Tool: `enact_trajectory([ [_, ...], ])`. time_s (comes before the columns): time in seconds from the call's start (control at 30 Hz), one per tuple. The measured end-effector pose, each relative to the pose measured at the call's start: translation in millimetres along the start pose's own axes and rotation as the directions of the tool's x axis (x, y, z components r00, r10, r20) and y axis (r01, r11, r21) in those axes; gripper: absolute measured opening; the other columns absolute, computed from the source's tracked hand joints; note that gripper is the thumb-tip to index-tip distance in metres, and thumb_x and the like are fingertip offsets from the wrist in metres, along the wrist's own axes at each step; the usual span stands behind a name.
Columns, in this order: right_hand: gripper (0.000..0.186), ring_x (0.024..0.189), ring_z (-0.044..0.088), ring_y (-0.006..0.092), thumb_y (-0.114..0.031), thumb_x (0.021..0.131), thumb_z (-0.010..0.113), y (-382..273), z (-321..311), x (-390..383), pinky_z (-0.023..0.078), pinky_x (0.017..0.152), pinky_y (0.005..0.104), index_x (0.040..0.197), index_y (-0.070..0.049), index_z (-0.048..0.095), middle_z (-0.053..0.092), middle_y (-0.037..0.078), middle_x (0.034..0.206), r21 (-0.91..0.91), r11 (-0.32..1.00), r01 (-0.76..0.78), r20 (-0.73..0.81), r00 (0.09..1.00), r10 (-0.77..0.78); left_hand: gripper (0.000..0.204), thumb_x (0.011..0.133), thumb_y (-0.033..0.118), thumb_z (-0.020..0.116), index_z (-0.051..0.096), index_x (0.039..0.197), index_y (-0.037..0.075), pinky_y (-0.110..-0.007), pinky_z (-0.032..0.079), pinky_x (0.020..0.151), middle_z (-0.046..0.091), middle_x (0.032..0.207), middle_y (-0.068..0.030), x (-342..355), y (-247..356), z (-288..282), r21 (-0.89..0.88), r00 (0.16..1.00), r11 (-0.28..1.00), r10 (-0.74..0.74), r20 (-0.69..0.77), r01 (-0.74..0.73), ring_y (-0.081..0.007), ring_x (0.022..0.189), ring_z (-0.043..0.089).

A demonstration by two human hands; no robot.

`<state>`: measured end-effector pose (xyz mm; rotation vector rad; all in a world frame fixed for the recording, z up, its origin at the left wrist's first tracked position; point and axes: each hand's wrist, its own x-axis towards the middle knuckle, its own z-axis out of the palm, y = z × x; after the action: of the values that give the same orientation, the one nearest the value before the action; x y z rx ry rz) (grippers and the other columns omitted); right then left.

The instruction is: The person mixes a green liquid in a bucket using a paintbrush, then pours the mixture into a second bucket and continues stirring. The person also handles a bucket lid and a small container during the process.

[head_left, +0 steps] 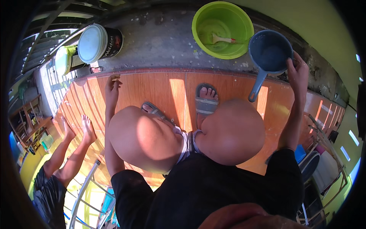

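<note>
My right hand is closed on the right rim of a blue-grey water dipper. The dipper's mouth faces up, and its handle points down toward my feet, free of my fingers. Its left edge overlaps the rim of a lime-green basin in this view; whether they touch I cannot tell. Inside the basin lies a paintbrush with a white handle, in what looks like shallow liquid. My left hand hangs beside my left knee, fingers loosely bent and partly apart, with nothing visible in it.
Two paint pails, a black one with a pale lid and a green one, stand at the far left. A dark concrete strip borders the orange tiles. Another person's legs are at the left, near a metal rack.
</note>
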<state>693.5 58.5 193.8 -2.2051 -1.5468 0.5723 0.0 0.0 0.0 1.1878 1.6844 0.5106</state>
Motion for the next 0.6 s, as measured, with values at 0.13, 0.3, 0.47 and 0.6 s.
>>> enact_trajectory([
  [0.13,0.042,0.053,0.055,0.009,-0.014,0.092,0.058,-8,2,-3,0.045,0.053,0.0309,0.129,0.004,0.06,0.064,0.009,0.064,-0.025,0.999,0.039,-0.033,0.999,-0.04,0.052,0.1,0.029,0.053,0.04,0.143,0.004,-0.034,0.051,0.088,0.051,0.136,-0.0142,28,105,93,-0.391,0.947,0.916,0.045,0.317,0.088,-0.0221,0.109,0.061],
  [0.3,0.041,0.055,0.054,0.009,-0.014,0.091,0.058,-27,8,-7,0.044,0.054,0.0305,0.128,0.005,0.06,0.061,0.009,0.063,-0.003,0.998,0.063,-0.08,0.995,-0.063,0.081,0.1,0.05,0.045,0.016,0.155,0.0,-0.052,0.043,0.104,0.036,0.151,-0.023,75,200,183,-0.623,0.781,0.721,0.185,0.597,0.305,-0.0341,0.124,0.053],
  [0.47,0.041,0.055,0.05,0.01,-0.014,0.091,0.058,-45,2,-14,0.044,0.054,0.0313,0.127,0.004,0.061,0.06,0.009,0.062,-0.092,0.996,0.019,-0.068,0.997,-0.025,0.083,0.1,0.055,0.033,0.012,0.155,-0.003,-0.062,0.039,0.104,0.03,0.155,-0.024,94,246,218,-0.65,0.76,0.63,0.142,0.634,0.424,-0.0357,0.134,0.043],
  [0.6,0.04,0.054,0.049,0.0107,-0.014,0.091,0.058,-50,5,-16,0.044,0.054,0.032,0.127,0.004,0.062,0.058,0.01,0.061,-0.123,0.989,0.08,-0.081,0.993,-0.091,0.085,0.1,0.057,0.029,0.012,0.154,-0.006,-0.067,0.037,0.105,0.029,0.154,-0.0267,95,247,214,-0.69,0.741,0.554,0.18,0.647,0.467,-0.0373,0.138,0.039],
])
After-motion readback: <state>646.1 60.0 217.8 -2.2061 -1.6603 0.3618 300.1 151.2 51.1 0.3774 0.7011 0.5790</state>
